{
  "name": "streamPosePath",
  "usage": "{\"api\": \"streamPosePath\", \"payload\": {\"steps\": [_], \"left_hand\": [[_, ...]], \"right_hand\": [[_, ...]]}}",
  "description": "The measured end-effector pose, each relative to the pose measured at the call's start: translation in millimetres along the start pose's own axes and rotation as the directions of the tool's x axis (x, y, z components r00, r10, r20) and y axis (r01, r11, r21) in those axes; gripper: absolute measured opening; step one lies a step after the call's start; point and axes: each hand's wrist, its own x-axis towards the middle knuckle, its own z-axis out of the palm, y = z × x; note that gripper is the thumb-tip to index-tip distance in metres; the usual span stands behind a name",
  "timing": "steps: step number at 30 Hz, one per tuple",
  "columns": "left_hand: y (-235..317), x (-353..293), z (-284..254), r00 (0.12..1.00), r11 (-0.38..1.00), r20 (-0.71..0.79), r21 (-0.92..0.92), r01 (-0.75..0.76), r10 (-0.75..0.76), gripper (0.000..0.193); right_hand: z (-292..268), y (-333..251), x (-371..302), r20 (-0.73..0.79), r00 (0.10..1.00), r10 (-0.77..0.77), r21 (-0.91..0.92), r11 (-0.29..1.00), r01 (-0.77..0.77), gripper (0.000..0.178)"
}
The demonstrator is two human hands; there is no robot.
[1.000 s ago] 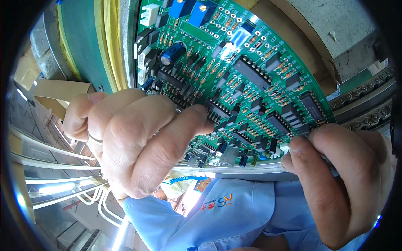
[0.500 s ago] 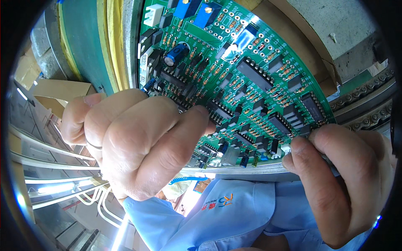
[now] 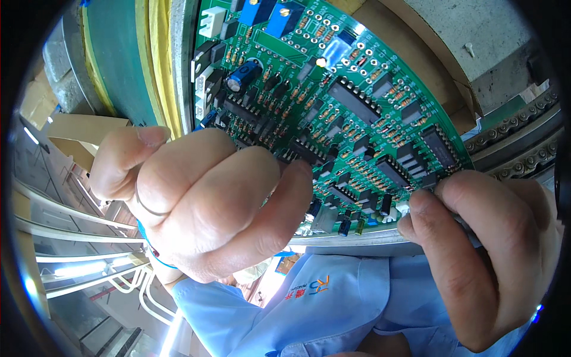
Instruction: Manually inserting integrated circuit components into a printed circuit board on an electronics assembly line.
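Observation:
A green circuit board (image 3: 279, 62) crowded with parts fills the upper middle. It carries black chips (image 3: 355, 100), striped resistors, a blue capacitor (image 3: 242, 76) and blue trimmers (image 3: 285, 19). Over its near left part is my left hand (image 3: 208, 196), fingers curled and closed; whatever the fingertips hold is hidden. My right hand (image 3: 488, 238) is at the near right corner of the board, thumb and forefinger pinched close together. Between those two fingertips I cannot make out what is held. The board parts beneath my left hand are covered.
A metal rail (image 3: 357, 239) runs along the board's near edge. Roller chain (image 3: 517, 131) lies at the right. Cardboard boxes (image 3: 77, 134) stand at the left, beside a green belt (image 3: 116, 59) with yellow edging. Another cardboard box (image 3: 428, 41) sits beyond the board.
My left hand has shifted right over the board and turned slightly, covering more of its near edge. The board appears a little further left in view. My right hand has barely moved.

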Motion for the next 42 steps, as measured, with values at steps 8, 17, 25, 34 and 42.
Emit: {"api": "streamPosePath", "payload": {"steps": [8,17,25,34,42], "left_hand": [[-2,0,0,0.999,0.995,-0.031,-0.091,0.029,-0.032,0.03],[-2,1,3,0.997,0.995,-0.054,-0.085,0.047,-0.052,0.028],[-6,3,-1,0.998,0.985,-0.004,-0.163,0.061,-0.063,0.027],[-7,-3,-2,0.999,0.995,-0.04,-0.103,0.004,-0.008,0.028],[-13,-1,-6,0.998,0.992,-0.007,-0.108,-0.058,0.058,0.032]], "right_hand": [[-4,-6,3,0.013,1.0,0.026,0.006,1.0,-0.026,0.037],[-8,-6,5,0.064,0.997,0.031,0.018,0.999,-0.032,0.039],[-2,-4,2,0.014,1.0,0.004,-0.004,1.0,-0.004,0.037],[-7,-8,19,0.017,0.999,0.047,0.04,0.998,-0.047,0.039],[2,-5,4,-0.004,1.0,-0.006,0.031,1.0,0.006,0.044]]}}
